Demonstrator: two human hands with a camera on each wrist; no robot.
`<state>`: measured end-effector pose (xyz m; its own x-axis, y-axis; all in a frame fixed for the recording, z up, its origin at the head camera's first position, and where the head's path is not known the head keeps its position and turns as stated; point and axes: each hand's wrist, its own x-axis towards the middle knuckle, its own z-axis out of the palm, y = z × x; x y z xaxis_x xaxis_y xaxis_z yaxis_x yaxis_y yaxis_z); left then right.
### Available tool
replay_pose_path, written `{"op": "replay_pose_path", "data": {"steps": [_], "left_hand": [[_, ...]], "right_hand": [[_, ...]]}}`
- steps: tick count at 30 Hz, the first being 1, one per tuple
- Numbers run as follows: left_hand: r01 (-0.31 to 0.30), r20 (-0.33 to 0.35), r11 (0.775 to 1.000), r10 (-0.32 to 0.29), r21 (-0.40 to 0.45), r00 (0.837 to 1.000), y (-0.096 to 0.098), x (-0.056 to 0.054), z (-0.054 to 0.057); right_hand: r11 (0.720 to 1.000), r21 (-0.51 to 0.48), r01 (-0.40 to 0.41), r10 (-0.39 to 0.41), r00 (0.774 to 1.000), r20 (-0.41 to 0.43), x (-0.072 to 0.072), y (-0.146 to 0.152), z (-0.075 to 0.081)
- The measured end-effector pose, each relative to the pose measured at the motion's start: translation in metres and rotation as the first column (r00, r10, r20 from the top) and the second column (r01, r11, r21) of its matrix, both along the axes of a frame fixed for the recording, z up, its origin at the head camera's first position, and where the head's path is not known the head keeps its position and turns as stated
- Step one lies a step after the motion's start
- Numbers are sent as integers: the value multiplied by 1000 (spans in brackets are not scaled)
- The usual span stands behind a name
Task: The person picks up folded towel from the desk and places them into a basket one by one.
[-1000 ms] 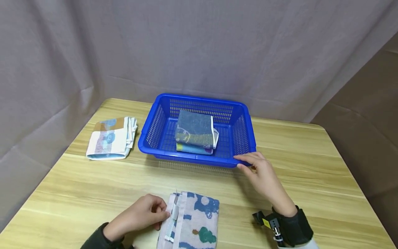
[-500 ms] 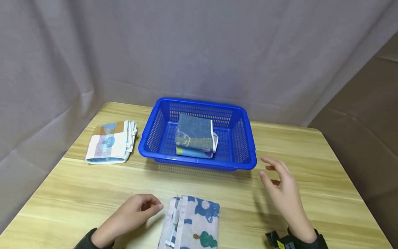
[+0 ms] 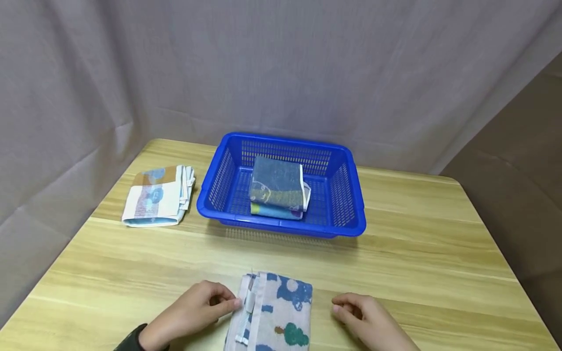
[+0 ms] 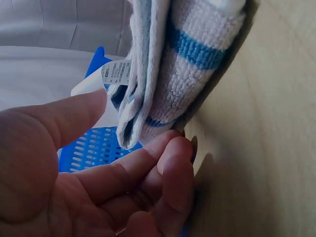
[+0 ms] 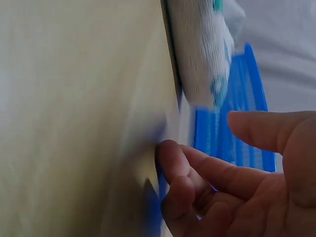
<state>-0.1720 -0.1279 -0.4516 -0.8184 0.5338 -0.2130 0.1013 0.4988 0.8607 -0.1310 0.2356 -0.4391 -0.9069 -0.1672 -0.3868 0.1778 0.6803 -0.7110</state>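
Note:
A folded towel (image 3: 285, 312) with blue bear and green tree patterns lies on the table at the near middle, its white label (image 4: 117, 72) sticking out of the folds on the left side. My left hand (image 3: 195, 312) is at that side; in the left wrist view the thumb (image 4: 81, 111) stands apart from the fingers, whose tips are right at the towel's lower edge. To the right of the towel, a short gap away, my right hand (image 3: 371, 319) holds nothing. Its thumb (image 5: 261, 129) is spread from its bent fingers in the right wrist view.
A blue plastic basket (image 3: 281, 223) stands at the back of the table, holding a folded grey-blue towel (image 3: 276, 178) on top of a light blue one (image 3: 274, 210). Left of the basket lies a folded white and brown towel (image 3: 153, 197). A grey curtain (image 3: 281, 68) hangs behind.
My right hand has let go of the basket's front right corner and come down and back beside the bear towel. The left hand drew off slightly, then returned to the towel's edge.

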Motion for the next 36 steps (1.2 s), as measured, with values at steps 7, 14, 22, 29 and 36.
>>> {"op": "replay_pose_path", "data": {"steps": [7, 14, 22, 29, 36], "left_hand": [[27, 41, 999, -28, 29, 999, 4, 0, 1], [27, 53, 1000, -27, 6, 998, 9, 0, 2], [49, 44, 999, -49, 12, 998, 12, 0, 1], [61, 80, 997, -65, 57, 995, 12, -1, -1], [97, 213, 974, -141, 205, 967, 14, -3, -6]], "right_hand": [[968, -238, -74, 93, 993, 68, 4, -12, -11], [912, -399, -91, 145, 984, 107, 5, -27, -13], [765, -643, 47, 166, 949, 267, 9, -36, -13], [726, -674, 133, 180, 910, 373, 11, -39, -16], [659, -737, 147, 236, 890, 389, 10, -38, -15]]}}
